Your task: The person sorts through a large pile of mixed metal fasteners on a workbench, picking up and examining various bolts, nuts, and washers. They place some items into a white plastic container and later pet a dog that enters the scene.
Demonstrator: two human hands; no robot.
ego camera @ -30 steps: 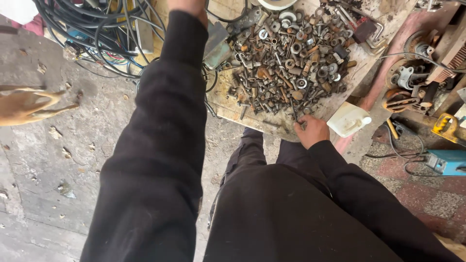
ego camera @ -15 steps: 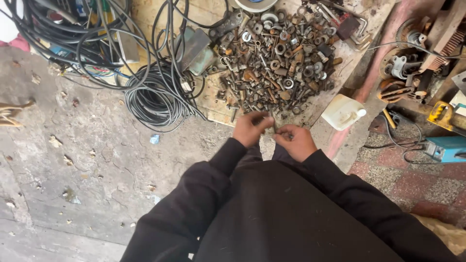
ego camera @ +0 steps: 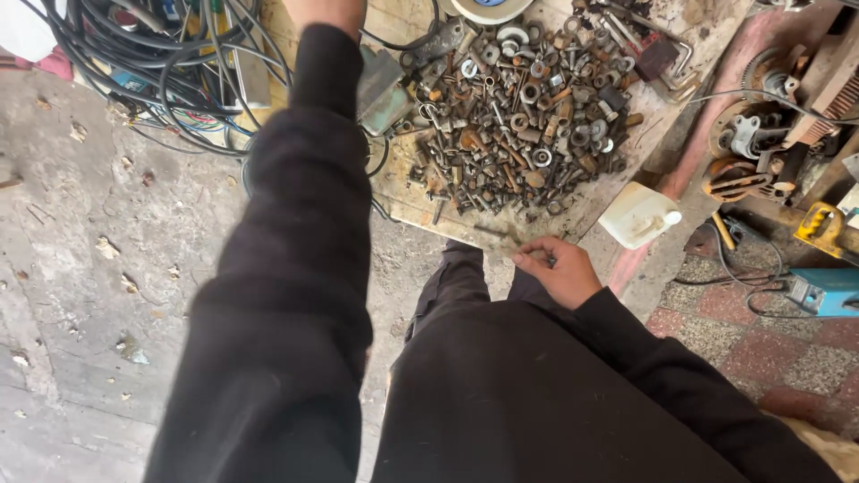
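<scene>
1. The left arm, in a black sleeve, stretches up the middle-left of the frame; only the wrist of the left hand (ego camera: 327,11) shows at the top edge, and its fingers are cut off, so I cannot tell whether they are spread or closed, or on what.
2. The right hand (ego camera: 555,271) sits just right of centre, at the near edge of the wooden board (ego camera: 407,201). Its fingertips are pinched together, thumb against forefinger; whether a small piece is held between them is too small to tell.
3. The heap of rusty nuts, bolts and washers (ego camera: 523,125) lies on the board in the upper middle of the frame, just above the right hand and apart from it.
4. A tangle of black cables (ego camera: 161,63) fills the upper left, beside the left sleeve, lying partly on the board and partly on the concrete floor (ego camera: 98,268).
5. A white plastic jug (ego camera: 637,216) lies on its side to the right of the right hand, near the board's corner.
6. Rusty machine parts (ego camera: 747,143) sit at the upper right; below them, at the right edge, a yellow tool (ego camera: 819,224) and a blue box-shaped device (ego camera: 828,291) rest by the red and grey floor tiles (ego camera: 761,349).
7. The person's dark trousers and black top fill the lower middle of the frame.
</scene>
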